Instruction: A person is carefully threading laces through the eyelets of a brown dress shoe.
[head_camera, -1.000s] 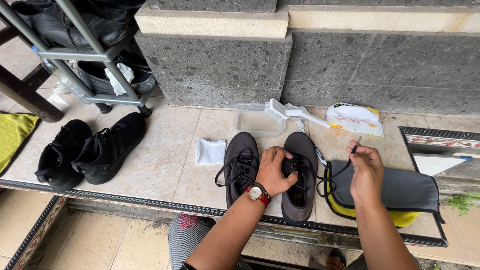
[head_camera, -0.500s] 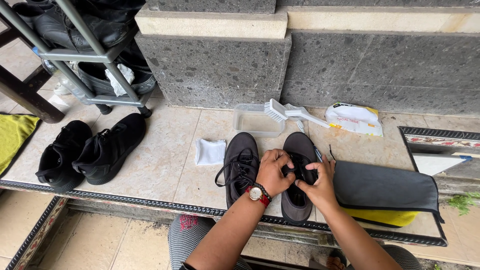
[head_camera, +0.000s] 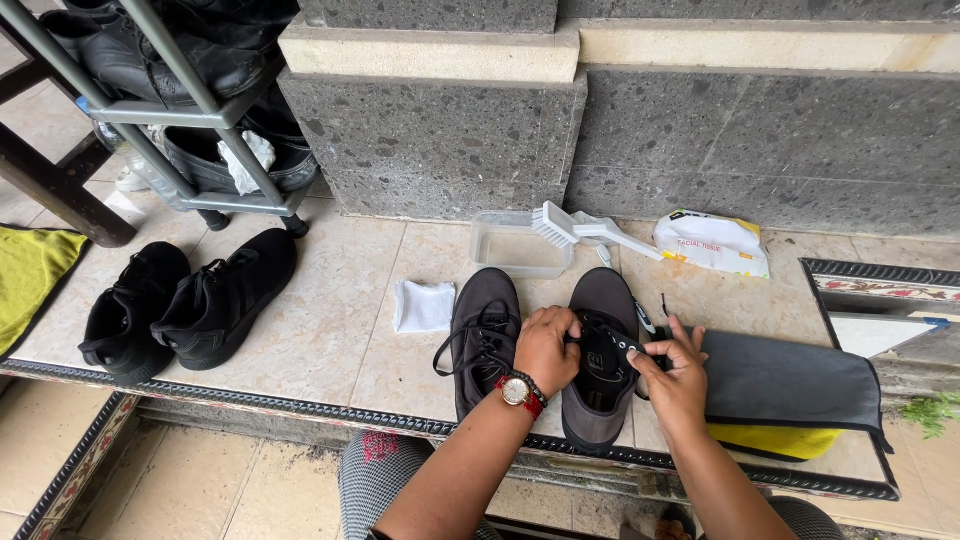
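Hands (head_camera: 610, 360) grip dark grey shoe (head_camera: 598, 375), its black lace (head_camera: 622, 344) loose.

Your right hand (head_camera: 678, 372): a second ago lifted over grey cloth (head_camera: 790, 378), pulling black lace (head_camera: 622, 345) up and away from right-hand grey shoe (head_camera: 600, 355). Half a second ago dropped onto shoe opening, fingers meeting those of your left hand (head_camera: 545, 347). Now shifted to shoe's outer edge, fingers pinching lace stretched flat across opening toward left fingers. Left hand slid slightly toward shoe's inner edge, gripping there. More of cloth uncovered beside right fingers.
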